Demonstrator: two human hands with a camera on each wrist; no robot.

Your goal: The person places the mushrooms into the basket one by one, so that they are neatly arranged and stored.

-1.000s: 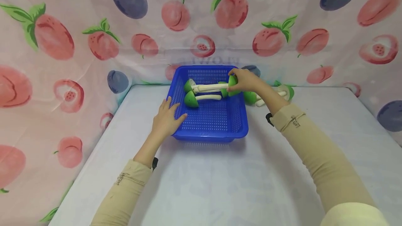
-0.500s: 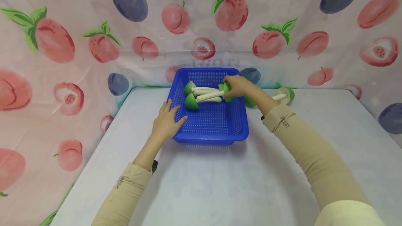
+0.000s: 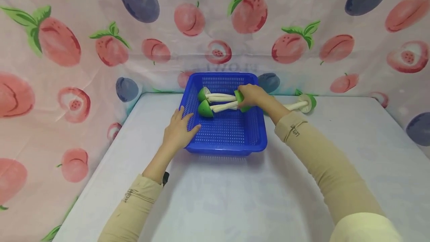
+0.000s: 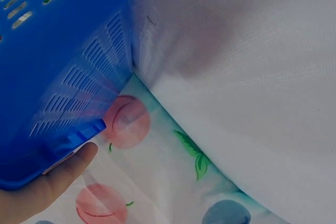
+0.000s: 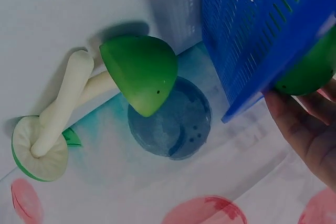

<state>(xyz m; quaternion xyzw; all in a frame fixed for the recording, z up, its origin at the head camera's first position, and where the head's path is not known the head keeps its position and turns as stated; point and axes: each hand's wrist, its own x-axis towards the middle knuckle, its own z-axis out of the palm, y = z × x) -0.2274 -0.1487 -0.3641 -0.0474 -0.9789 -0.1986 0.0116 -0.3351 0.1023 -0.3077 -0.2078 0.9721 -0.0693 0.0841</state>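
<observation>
My right hand (image 3: 251, 95) grips the green cap of a toy mushroom (image 3: 225, 106) at the right side of the blue plastic basket (image 3: 228, 148). Its pale stem points left. Alongside it in the basket lie other toy mushrooms, among them one with a green cap (image 3: 204, 109) at the left. The right wrist view shows my fingertips at a green cap (image 5: 310, 72) close to the basket rim. With fingers spread and straight, my left hand (image 3: 178, 130) rests on the basket's left rim. In the left wrist view one finger (image 4: 73, 166) lies along that rim.
Right of the basket, two more toy mushrooms lie on the white table (image 3: 215, 197): one shows its green cap (image 5: 144, 72), the other its pale underside (image 5: 39, 148). Behind the table hangs a fruit-printed cloth (image 3: 215, 18).
My right hand has moved down and slightly left, lowering the mushroom among the others in the basket. The left hand has stayed on the rim.
</observation>
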